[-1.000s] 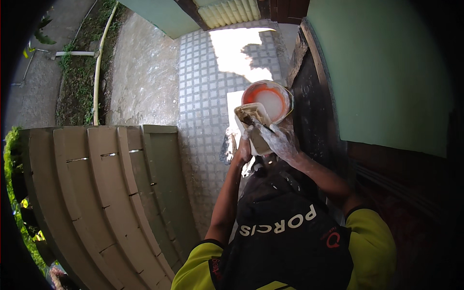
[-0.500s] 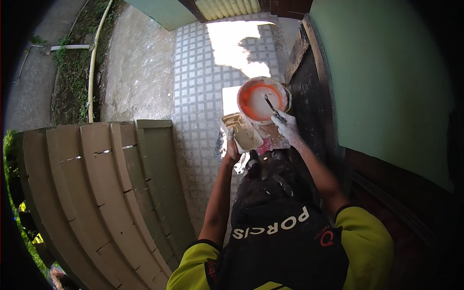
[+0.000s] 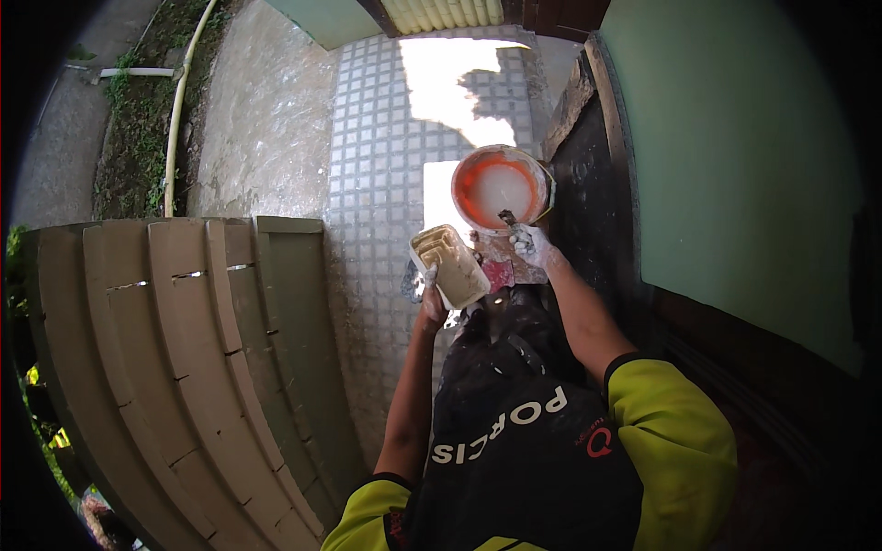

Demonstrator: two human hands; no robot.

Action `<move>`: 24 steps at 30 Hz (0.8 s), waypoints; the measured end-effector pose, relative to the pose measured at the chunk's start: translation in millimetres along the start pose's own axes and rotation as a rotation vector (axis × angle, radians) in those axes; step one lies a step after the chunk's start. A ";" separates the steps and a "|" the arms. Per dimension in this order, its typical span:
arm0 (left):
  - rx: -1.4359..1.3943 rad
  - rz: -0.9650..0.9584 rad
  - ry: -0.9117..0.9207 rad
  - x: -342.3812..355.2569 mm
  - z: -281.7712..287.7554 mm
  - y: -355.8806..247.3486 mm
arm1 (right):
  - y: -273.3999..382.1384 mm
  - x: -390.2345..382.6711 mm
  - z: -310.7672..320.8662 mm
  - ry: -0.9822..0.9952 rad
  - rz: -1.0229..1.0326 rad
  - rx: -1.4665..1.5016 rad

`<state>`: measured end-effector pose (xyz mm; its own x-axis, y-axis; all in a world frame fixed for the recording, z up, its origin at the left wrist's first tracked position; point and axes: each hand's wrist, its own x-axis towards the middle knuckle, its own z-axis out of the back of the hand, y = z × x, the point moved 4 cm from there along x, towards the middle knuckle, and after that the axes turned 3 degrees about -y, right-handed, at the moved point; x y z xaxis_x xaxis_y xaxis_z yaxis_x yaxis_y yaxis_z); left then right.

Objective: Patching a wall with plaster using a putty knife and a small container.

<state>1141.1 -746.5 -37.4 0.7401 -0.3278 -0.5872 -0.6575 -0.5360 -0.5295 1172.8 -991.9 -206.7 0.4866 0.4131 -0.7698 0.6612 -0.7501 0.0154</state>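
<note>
My left hand [image 3: 432, 298] grips the side of a shallow, rectangular, cream tray [image 3: 464, 286] smeared with beige residue. Just right of it, my right hand [image 3: 533, 244], coated in white, is closed on a short dark tool [image 3: 507, 218]. Its dark end hangs over the near rim of an orange bucket [image 3: 469, 214]; whether it is a brush or a scraper I cannot make out. Inside the bucket sits a milky white liquid [image 3: 501, 187]. The tray is held tilted, lower left of the bucket and apart from it.
Under the bucket lies a stained board [image 3: 528, 272] with a pink-red patch. A green wall [image 3: 744, 156] and a dark panel [image 3: 595, 156] stand close on the right. A slatted wooden fence [image 3: 193, 367] bounds the left. Patterned paving [image 3: 367, 138] runs ahead, brightly sunlit in part.
My right hand has drawn the tool back from over the liquid to the bucket's near rim. My left hand and the tray have shifted slightly left and down, away from the bucket.
</note>
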 end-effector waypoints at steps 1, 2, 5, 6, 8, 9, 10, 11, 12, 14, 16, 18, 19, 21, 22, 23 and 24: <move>0.042 -0.007 0.000 -0.1 -11.2 0.6 | 6.1 0.2 21.1 -0.140 0.067 -0.173; 0.084 -0.013 0.003 1.1 -23.1 1.2 | 15.0 -2.1 42.2 -0.285 0.133 -0.343; 0.017 -0.034 -0.024 -11.8 -5.4 -3.1 | 3.8 -14.5 4.4 -0.484 0.361 -0.783; 0.014 -0.055 -0.043 -16.7 4.3 -8.3 | 5.5 -26.1 -25.3 -0.620 0.561 -1.024; 0.010 -0.022 0.029 -2.5 -16.2 2.9 | 37.4 -35.7 7.1 -0.926 1.015 -1.482; 0.011 -0.014 0.042 -2.0 -22.9 4.6 | 39.6 -30.6 23.4 -0.963 0.866 -1.590; 0.007 -0.019 0.018 -7.9 -13.6 1.3 | 25.8 -28.9 2.7 -0.943 0.701 -1.712; 0.002 -0.024 -0.007 -14.5 -4.1 -1.6 | 15.4 -30.9 -21.8 -0.783 0.683 -1.879; 0.001 -0.018 0.002 -13.7 -9.8 -2.4 | 19.5 -32.3 -20.3 -0.795 0.682 -1.877; -0.006 -0.021 0.043 -13.7 -23.8 -1.4 | 29.6 -29.2 -6.7 -0.784 0.810 -1.717; 0.004 -0.025 0.019 -14.4 -20.3 -0.2 | 20.0 -27.1 -3.6 -0.789 0.890 -1.655; 0.014 -0.019 0.010 -11.8 -23.4 1.9 | 22.6 -25.2 9.7 -0.813 0.970 -1.588; 0.013 -0.017 0.046 -9.1 -30.7 2.5 | 30.0 -24.5 24.3 -0.866 0.901 -1.699; 0.008 -0.022 0.059 -8.3 -32.2 2.1 | 31.8 -27.1 23.7 -0.892 0.815 -1.818; 0.042 -0.050 0.013 -15.4 -20.9 -1.8 | 22.2 -36.6 -12.6 -0.783 0.886 -1.804; 0.079 -0.067 -0.009 -19.9 -18.5 -4.6 | 18.5 -50.3 -37.0 -0.704 0.961 -1.775; 0.075 -0.063 0.000 -15.9 -23.3 -4.0 | 23.5 -54.5 -30.6 -0.716 0.962 -1.778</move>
<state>1135.3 -757.2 -11.7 0.7804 -0.2950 -0.5513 -0.6183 -0.4962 -0.6095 1179.3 -1016.2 -144.9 0.9508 -0.2376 -0.1989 0.3089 0.7778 0.5473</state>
